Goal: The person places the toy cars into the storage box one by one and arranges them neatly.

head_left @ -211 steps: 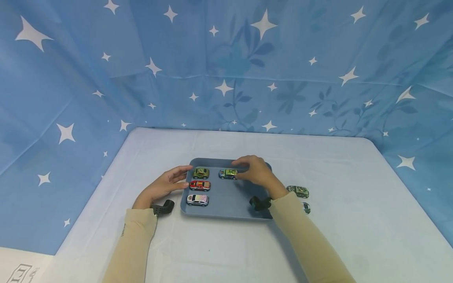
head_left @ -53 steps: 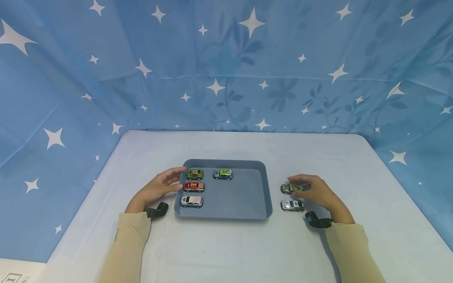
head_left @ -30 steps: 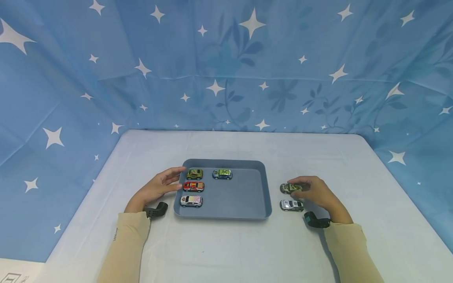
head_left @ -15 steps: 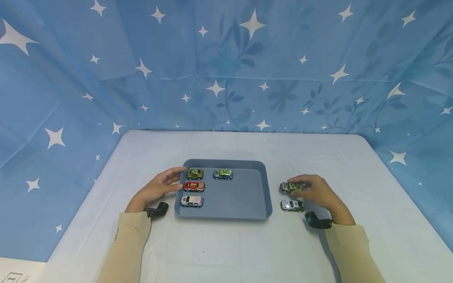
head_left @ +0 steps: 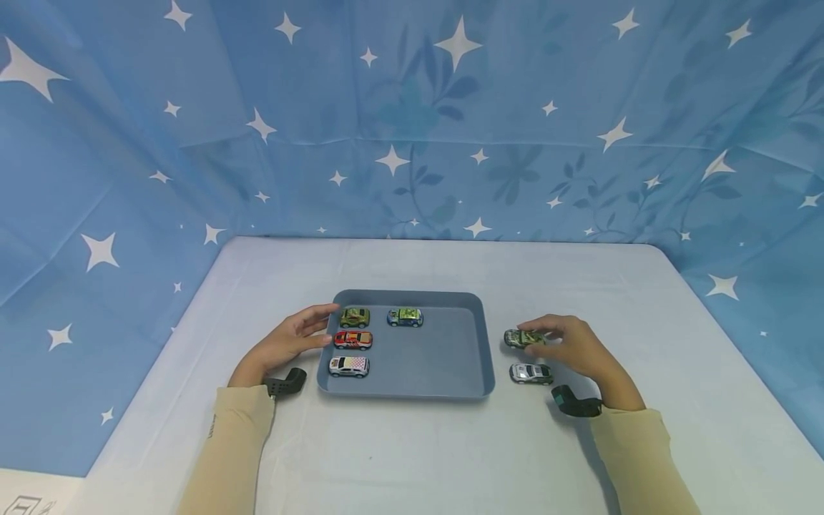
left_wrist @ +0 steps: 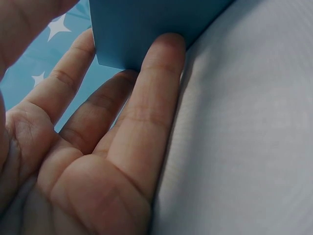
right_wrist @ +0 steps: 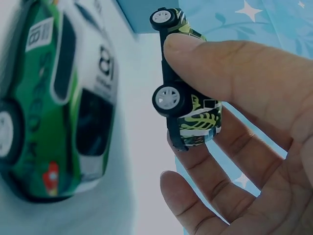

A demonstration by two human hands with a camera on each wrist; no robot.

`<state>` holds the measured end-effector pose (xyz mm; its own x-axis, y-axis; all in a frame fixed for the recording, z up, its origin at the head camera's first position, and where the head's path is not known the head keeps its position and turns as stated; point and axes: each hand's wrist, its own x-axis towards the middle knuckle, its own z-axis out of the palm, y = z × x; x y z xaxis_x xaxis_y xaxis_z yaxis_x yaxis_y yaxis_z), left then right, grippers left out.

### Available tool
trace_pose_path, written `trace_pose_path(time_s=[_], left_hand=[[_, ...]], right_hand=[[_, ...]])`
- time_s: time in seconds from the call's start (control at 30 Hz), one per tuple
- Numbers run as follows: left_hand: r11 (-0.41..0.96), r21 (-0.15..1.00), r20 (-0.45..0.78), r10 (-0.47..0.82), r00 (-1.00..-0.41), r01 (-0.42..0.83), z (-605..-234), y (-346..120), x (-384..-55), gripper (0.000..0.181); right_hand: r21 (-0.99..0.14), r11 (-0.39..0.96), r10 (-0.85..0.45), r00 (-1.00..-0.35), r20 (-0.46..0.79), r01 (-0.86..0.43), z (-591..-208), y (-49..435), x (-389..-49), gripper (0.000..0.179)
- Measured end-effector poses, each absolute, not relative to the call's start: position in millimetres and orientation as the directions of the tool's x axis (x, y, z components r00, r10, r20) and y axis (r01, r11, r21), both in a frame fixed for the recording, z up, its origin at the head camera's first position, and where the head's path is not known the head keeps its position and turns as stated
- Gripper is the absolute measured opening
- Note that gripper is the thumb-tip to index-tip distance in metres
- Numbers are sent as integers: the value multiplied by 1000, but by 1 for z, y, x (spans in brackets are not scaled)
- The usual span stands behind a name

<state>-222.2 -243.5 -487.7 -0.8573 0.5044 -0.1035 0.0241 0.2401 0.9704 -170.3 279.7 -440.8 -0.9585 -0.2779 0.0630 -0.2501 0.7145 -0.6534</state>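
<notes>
My right hand (head_left: 573, 345) pinches a camouflage-patterned green toy car (head_left: 523, 338) between thumb and fingers, right of the tray. The right wrist view shows this car (right_wrist: 198, 117) tilted, with its white-hubbed wheels facing the camera. A white and green toy car (head_left: 531, 373) stands on the table just in front of it. My left hand (head_left: 291, 342) rests its fingers against the left side of a blue-grey tray (head_left: 438, 368); its fingers (left_wrist: 149, 98) touch the outer wall in the left wrist view. Inside the tray, a green car (head_left: 355, 317), a red car (head_left: 352, 340) and a white car (head_left: 349, 367) line the left side.
Right of the green car in the tray stands a blue and yellow-green toy car (head_left: 405, 317). A white cloth covers the table (head_left: 425, 458). Behind it hangs a blue curtain (head_left: 309, 186) with white stars. A printed white surface (head_left: 35, 493) shows at the lower left.
Since the oldest frame, my right hand has left the blue and yellow-green car in the tray and taken the camouflage car, which has just shifted slightly left and away. My left hand stays put.
</notes>
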Motion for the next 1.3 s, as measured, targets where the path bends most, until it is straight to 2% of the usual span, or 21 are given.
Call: trace_pose_path(time_s=[0.77, 1.3], left_hand=[[257, 965, -92, 498, -862, 46, -487, -245, -222, 71], [259, 965, -89, 496, -864, 49, -487, -245, -222, 71]], right_hand=[[-640, 676, -370, -919, 135, -366, -425, 262, -173, 37], [-658, 648, -398, -907, 140, -385, -425, 247, -177, 37]])
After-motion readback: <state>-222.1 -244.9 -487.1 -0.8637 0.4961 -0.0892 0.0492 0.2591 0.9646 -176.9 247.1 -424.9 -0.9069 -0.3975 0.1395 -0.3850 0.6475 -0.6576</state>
